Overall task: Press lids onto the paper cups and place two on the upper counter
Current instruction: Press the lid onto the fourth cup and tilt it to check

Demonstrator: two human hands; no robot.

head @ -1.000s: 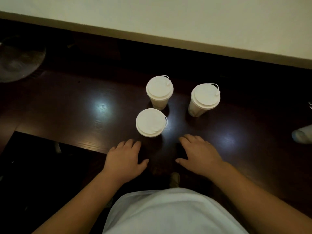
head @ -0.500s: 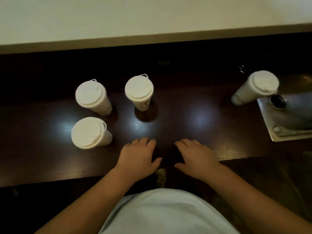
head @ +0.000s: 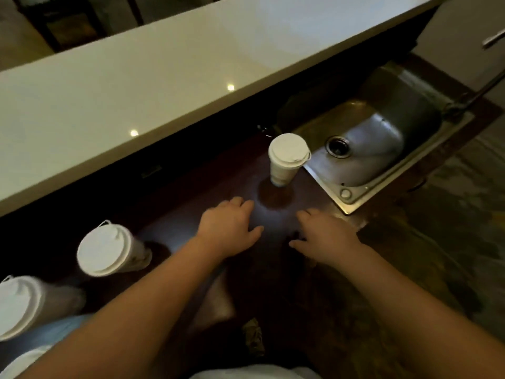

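One lidded white paper cup (head: 287,158) stands upright on the dark wooden lower counter (head: 207,184), right beside the sink. Two more lidded cups are at the left: one (head: 109,254) in the middle left, another (head: 24,305) cut by the left edge. My left hand (head: 228,227) rests flat on the counter just below and left of the cup by the sink, fingers apart, holding nothing. My right hand (head: 323,235) lies flat to the right, also empty. The white upper counter (head: 164,69) runs across the top and carries nothing.
A steel sink (head: 377,143) with a drain is set into the lower counter at the right, its rim close to my right hand. Beyond the counter's end the patterned floor (head: 451,242) shows. A cabinet handle (head: 493,39) is at the top right.
The view has swung to the right: the three grouped cups slid left, one out of view, and the sink with its cup came to the centre. Both hands stay flat on the counter.
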